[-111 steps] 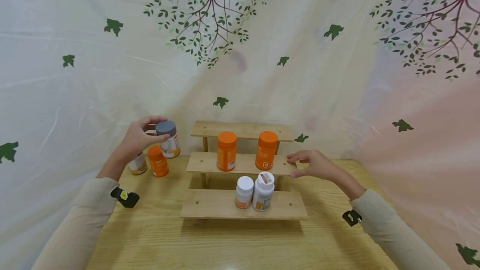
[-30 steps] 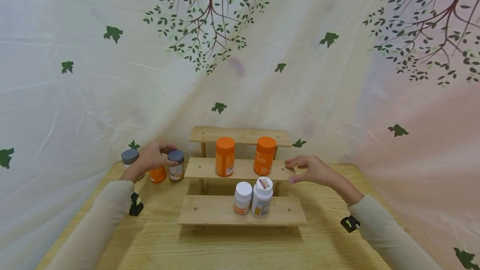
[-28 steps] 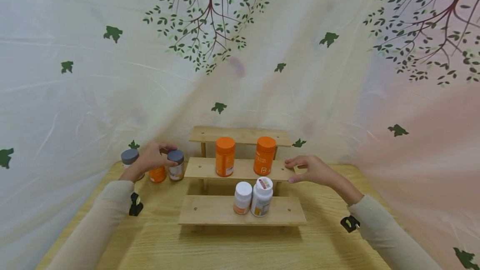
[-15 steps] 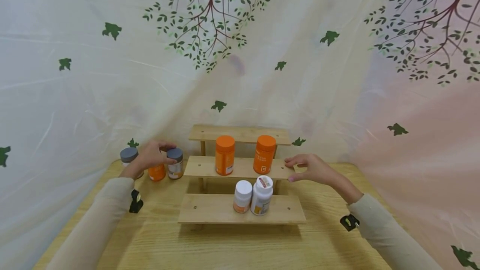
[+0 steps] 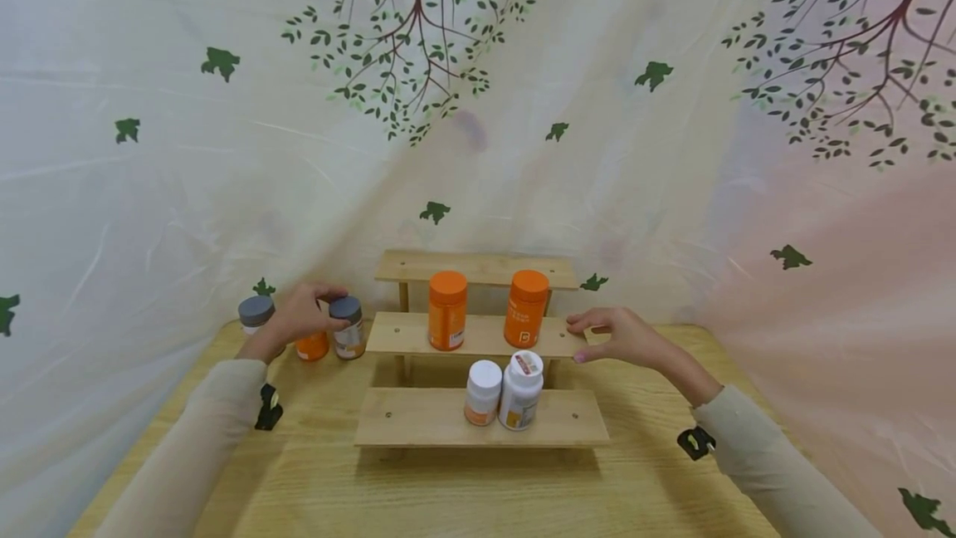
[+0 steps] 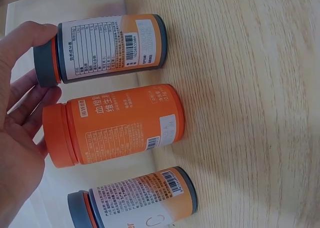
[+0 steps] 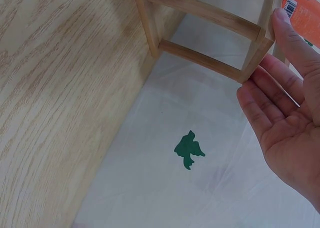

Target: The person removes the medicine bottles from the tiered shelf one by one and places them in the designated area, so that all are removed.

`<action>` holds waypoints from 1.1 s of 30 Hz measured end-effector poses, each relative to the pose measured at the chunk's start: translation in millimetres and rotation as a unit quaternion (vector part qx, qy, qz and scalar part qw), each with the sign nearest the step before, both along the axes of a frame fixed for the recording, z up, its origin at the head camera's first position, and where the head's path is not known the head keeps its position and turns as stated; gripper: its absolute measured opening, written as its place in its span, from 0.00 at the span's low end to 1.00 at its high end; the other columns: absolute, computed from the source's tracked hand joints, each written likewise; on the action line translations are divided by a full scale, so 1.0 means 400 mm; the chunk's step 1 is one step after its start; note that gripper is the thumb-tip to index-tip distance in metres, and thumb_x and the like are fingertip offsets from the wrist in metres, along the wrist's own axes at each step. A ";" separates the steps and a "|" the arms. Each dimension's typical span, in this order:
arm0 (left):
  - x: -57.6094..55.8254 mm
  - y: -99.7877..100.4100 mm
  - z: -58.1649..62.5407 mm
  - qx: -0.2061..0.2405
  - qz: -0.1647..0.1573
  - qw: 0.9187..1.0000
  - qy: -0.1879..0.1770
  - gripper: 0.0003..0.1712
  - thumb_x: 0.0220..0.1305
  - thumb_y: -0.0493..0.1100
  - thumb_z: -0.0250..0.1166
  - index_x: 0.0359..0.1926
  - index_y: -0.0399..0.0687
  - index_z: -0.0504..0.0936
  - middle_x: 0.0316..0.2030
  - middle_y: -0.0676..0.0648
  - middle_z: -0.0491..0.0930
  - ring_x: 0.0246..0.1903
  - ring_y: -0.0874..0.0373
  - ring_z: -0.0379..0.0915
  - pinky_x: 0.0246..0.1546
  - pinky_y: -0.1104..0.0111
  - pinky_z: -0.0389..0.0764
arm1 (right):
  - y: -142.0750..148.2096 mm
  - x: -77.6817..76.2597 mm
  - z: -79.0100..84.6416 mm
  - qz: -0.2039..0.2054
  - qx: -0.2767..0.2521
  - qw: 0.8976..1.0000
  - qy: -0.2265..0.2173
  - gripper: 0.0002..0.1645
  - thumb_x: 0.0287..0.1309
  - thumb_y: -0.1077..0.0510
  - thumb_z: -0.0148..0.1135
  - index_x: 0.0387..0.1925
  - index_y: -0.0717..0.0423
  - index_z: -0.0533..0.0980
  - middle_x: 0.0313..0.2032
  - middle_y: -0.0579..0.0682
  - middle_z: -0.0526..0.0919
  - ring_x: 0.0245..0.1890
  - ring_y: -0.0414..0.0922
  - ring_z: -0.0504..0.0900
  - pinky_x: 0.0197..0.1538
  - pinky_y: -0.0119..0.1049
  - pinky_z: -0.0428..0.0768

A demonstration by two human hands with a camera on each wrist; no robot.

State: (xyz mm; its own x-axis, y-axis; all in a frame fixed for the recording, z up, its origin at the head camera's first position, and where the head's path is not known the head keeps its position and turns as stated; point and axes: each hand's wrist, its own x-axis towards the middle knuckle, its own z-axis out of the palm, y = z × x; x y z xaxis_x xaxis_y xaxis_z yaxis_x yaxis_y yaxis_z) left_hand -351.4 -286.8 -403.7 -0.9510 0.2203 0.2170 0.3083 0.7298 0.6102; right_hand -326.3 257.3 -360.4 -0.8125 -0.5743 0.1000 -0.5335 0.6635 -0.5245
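On the table at the left, my left hand (image 5: 297,315) holds a grey-capped supplement bottle (image 5: 349,342) by its cap, thumb on one side and fingers on the other. The bottle stands upright. Beside it is an orange bottle (image 6: 125,123), partly behind the hand in the head view. A second grey-capped bottle (image 6: 145,200) stands farther left. My right hand (image 5: 623,335) grips the right end of the middle tier of a three-tier wooden shelf (image 5: 403,337); the right wrist view shows the thumb on the board's edge and fingers behind its frame.
Two orange bottles, a left one (image 5: 447,314) and a right one (image 5: 526,312), stand on the middle tier. A small white bottle (image 5: 483,395) and a taller white bottle (image 5: 521,393) share the bottom tier. A printed curtain (image 5: 478,173) hangs behind the table (image 5: 478,492).
Since the earliest frame, my left hand has lowered the grey-capped bottle from the air onto the table, right of the orange one. Little differs over the last second. The right hand keeps its place.
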 end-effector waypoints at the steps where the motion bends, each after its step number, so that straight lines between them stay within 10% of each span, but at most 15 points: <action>1: 0.000 0.000 -0.001 0.000 0.001 1.000 0.000 0.34 0.54 0.43 0.79 0.59 0.31 0.81 0.54 0.31 0.83 0.50 0.41 0.81 0.47 0.56 0.82 | 0.000 0.000 0.000 0.000 0.000 1.000 0.000 0.28 0.55 0.51 0.77 0.55 0.60 0.83 0.62 0.63 0.80 0.61 0.63 0.79 0.62 0.61 0.78; 6: 0.001 0.003 0.002 -0.012 0.004 1.000 0.003 0.35 0.54 0.45 0.78 0.60 0.33 0.80 0.58 0.29 0.80 0.50 0.39 0.80 0.51 0.51 0.83 | 0.002 -0.001 -0.001 0.003 -0.001 1.000 0.001 0.28 0.55 0.51 0.77 0.55 0.60 0.83 0.62 0.64 0.80 0.61 0.63 0.79 0.62 0.62 0.78; 16: 0.019 0.005 0.022 -0.041 0.020 0.999 0.001 0.41 0.54 0.50 0.78 0.66 0.36 0.76 0.67 0.28 0.70 0.24 0.52 0.69 0.25 0.64 0.75 | 0.005 -0.002 -0.003 0.006 -0.004 1.000 0.004 0.27 0.55 0.51 0.77 0.54 0.60 0.83 0.62 0.63 0.81 0.61 0.62 0.80 0.62 0.62 0.78; 19: 0.032 0.006 0.038 -0.071 0.022 0.996 0.049 0.41 0.53 0.52 0.78 0.64 0.37 0.78 0.64 0.29 0.74 0.36 0.39 0.78 0.39 0.49 0.81 | 0.006 -0.002 -0.004 0.006 -0.005 1.000 0.006 0.28 0.55 0.51 0.77 0.54 0.60 0.83 0.61 0.63 0.81 0.61 0.62 0.80 0.62 0.62 0.78; 23: 0.047 0.003 0.062 -0.114 0.032 0.988 0.104 0.40 0.53 0.54 0.77 0.63 0.39 0.79 0.63 0.31 0.76 0.63 0.29 0.66 0.63 0.31 0.61 | 0.007 -0.003 -0.004 0.008 -0.006 1.000 0.011 0.28 0.55 0.50 0.77 0.54 0.60 0.84 0.61 0.63 0.81 0.61 0.63 0.80 0.62 0.62 0.78; 33: 0.083 0.024 0.122 -0.106 0.033 0.980 0.166 0.47 0.50 0.55 0.78 0.69 0.41 0.74 0.67 0.33 0.73 0.63 0.33 0.63 0.64 0.33 0.58 | 0.006 -0.001 -0.008 0.002 -0.011 1.000 -0.001 0.29 0.54 0.49 0.77 0.55 0.58 0.84 0.62 0.62 0.81 0.61 0.62 0.80 0.63 0.62 0.78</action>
